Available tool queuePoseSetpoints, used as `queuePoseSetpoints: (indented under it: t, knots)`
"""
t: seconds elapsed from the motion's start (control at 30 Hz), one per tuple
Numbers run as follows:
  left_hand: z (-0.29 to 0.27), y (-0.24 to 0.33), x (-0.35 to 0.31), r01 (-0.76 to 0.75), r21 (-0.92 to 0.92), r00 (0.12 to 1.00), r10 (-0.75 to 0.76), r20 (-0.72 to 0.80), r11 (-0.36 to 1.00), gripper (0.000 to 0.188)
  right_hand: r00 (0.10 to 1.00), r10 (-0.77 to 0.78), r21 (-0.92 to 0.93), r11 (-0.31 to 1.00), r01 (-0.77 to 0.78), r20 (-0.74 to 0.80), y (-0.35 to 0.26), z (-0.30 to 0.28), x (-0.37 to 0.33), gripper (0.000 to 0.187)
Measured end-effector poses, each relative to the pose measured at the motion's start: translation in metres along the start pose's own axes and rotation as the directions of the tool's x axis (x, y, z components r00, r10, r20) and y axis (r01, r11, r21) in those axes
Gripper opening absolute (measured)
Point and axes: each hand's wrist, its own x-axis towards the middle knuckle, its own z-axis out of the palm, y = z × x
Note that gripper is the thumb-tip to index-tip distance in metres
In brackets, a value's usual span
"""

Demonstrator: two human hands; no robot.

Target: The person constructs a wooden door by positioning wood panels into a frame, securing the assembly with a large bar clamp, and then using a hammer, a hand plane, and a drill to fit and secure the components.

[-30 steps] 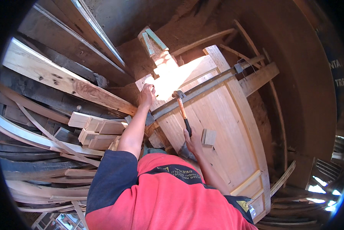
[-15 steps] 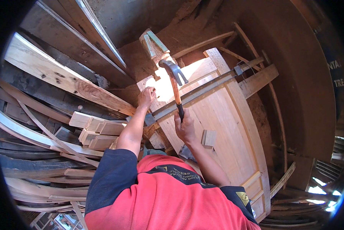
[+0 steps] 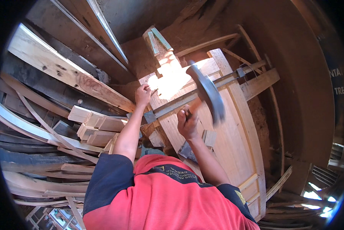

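Observation:
My right hand (image 3: 188, 124) grips a claw hammer (image 3: 208, 94) by its handle. The hammer's dark head is raised toward me and blurred by motion. Below it lies a panelled wooden door (image 3: 231, 134), with a long metal bar clamp (image 3: 191, 102) across it. At the door's far left corner, my left hand (image 3: 143, 96) has its fingers pinched together beside a sunlit patch. A thin dark thing shows at those fingertips, too small to name surely. Close to my right wrist, a small wooden block (image 3: 209, 138) rests on the door.
Stacked cut wood pieces (image 3: 97, 124) are left of my left forearm, above many long boards (image 3: 60, 172). A thick knotted plank (image 3: 72, 78) slants along the far left. Beyond the door is a board end with green strips (image 3: 161, 40). A brown panel (image 3: 298, 88) stands at right.
The hammer has swung up toward me, its head now larger, blurred and farther right. My right hand has tilted and moved slightly. My left hand stays pinched near the door's corner.

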Motion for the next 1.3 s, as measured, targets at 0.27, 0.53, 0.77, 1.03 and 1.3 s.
queuePoseSetpoints:
  t: [0.27,0.53,0.77,1.03,1.3]
  knots:
    - [-0.050,-0.003,-0.024,0.426,-0.502,0.885,-0.463,0.057,0.753,0.012,0.845,0.465,-0.566,0.783,-0.256,0.262,0.056,0.009,-0.007,0.034]
    - [-0.088,0.011,-0.065,0.617,-0.775,0.659,-0.629,0.413,0.137,0.009,0.977,0.183,-0.148,0.975,-0.167,0.105,0.041,0.014,-0.034,0.021]
    - [-0.090,0.007,-0.091,0.640,-0.765,0.550,-0.651,0.523,-0.074,0.019,0.919,0.328,-0.339,0.909,-0.243,0.220,-0.001,0.005,-0.007,0.025]
    - [-0.081,0.019,-0.100,0.645,-0.723,0.554,-0.499,0.667,-0.250,0.002,0.843,0.460,-0.582,0.780,-0.231,0.281,0.085,0.014,-0.040,0.029]
    - [-0.089,0.001,-0.133,0.648,-0.735,0.594,-0.471,0.652,-0.200,0.031,0.996,0.085,-0.062,0.994,-0.087,-0.019,0.003,0.015,-0.018,0.029]
